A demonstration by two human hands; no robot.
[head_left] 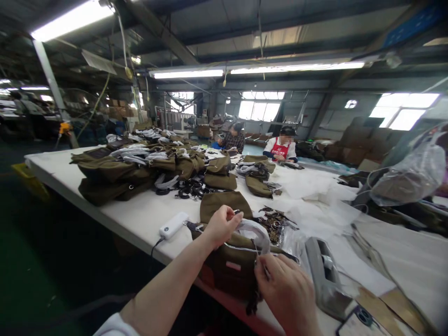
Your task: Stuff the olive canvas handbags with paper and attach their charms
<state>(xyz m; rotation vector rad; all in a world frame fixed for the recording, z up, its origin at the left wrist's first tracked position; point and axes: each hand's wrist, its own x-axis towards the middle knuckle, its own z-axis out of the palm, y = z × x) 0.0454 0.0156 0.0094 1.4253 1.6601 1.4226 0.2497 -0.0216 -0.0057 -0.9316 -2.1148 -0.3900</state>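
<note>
An olive-green bag with a silver zipper lies at the table's near edge, its flap spread out behind it. A handle wrapped in pale covering arches over the bag. My left hand is at the handle's left end, thumb and fingers pinched together; what they hold is too small to name. At the handle's right end, my right hand is closed near a thin light strand and a small dark piece, which I cannot make out clearly. Dark straps hang below the bag's right side.
Piles of olive bags cover the table's left and middle. A white device with a cable, metal clasps, a grey dispenser and a phone lie nearby. Two people sit across the table.
</note>
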